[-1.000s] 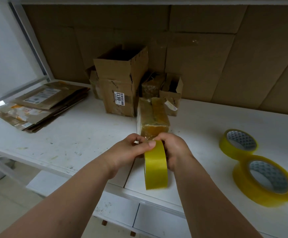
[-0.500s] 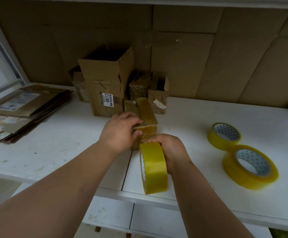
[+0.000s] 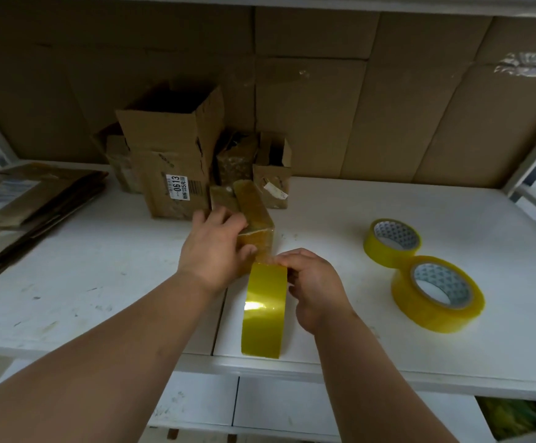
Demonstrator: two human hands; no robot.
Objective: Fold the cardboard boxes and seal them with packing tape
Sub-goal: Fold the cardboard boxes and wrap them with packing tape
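Yellow tape roll [image 3: 264,310] on edge, two yellow rolls [image 3: 392,242] [image 3: 437,294] with white patterned cores, brown boxes [image 3: 170,155], yellowish taped box [image 3: 253,222], white table [image 3: 388,340], black-on-white label [image 3: 177,187].

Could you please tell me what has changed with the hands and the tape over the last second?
The left hand let go of the tape roll and moved forward onto the small taped box. The right hand kept holding the roll. The two spare rolls stayed on the table.
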